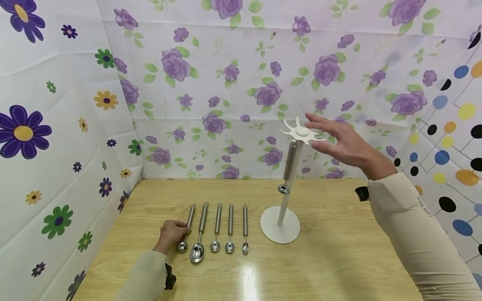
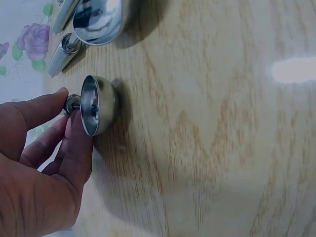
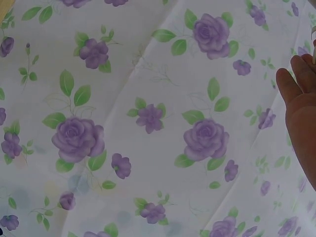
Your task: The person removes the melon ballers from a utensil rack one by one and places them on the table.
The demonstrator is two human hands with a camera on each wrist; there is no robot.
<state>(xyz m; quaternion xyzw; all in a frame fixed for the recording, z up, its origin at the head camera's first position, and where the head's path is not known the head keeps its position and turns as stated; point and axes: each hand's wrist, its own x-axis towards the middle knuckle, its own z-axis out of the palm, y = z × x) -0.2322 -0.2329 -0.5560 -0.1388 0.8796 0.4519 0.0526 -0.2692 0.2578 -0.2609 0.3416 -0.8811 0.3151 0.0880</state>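
Note:
At the left end of a row of steel scoops, my left hand (image 1: pixel 172 233) pinches a melon baller (image 1: pixel 183 247) by its handle between thumb and fingers. In the left wrist view, its round cup (image 2: pixel 101 106) lies close over the wood, with a small dark hole inside. My right hand (image 1: pixel 344 144) is raised with fingers extended beside the hooked top of a white rack (image 1: pixel 301 133), thumb right at one hook; it grips nothing. Another melon baller (image 1: pixel 290 163) hangs from a front hook. The right wrist view catches only part of the right hand (image 3: pixel 302 116).
Right of the held baller lie a large oval scoop (image 1: pixel 197 253), two round ballers (image 1: pixel 215 246) and a small oval one (image 1: pixel 245 248), handles pointing away. The rack's round base (image 1: pixel 280 236) stands on the wooden table (image 1: pixel 331 259). Flowered cloth (image 1: pixel 226 100) hangs behind.

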